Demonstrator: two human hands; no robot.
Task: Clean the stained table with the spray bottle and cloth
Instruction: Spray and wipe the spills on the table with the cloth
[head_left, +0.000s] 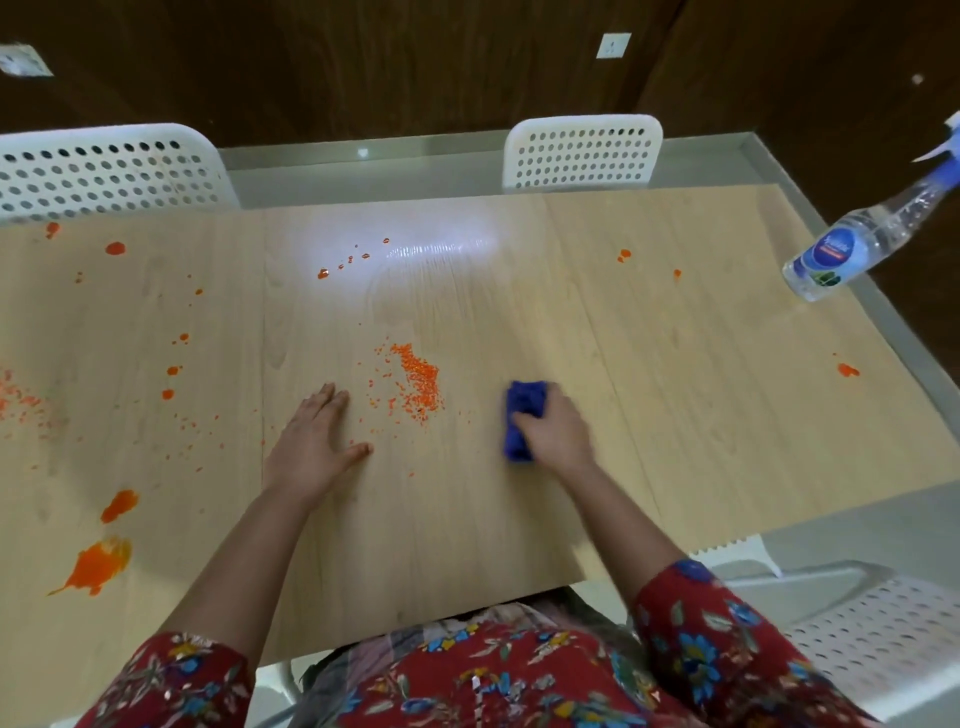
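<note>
The pale wood-grain counter (519, 519) looks smooth and slightly glossy; the blue cloth (522, 415) soft; the clear plastic spray bottle (857, 244) shiny.

Legible text: none.
On the spray bottle (878, 234), a blue label (834, 250) with white script and a red band beneath; lettering too blurred to read, possibly a brand name.

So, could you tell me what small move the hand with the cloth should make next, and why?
Probably slide the blue cloth, gripped by the right hand, leftward over the speckled orange patch just beside it. That patch lies nearest, and the left hand rests flat to its left.
</note>
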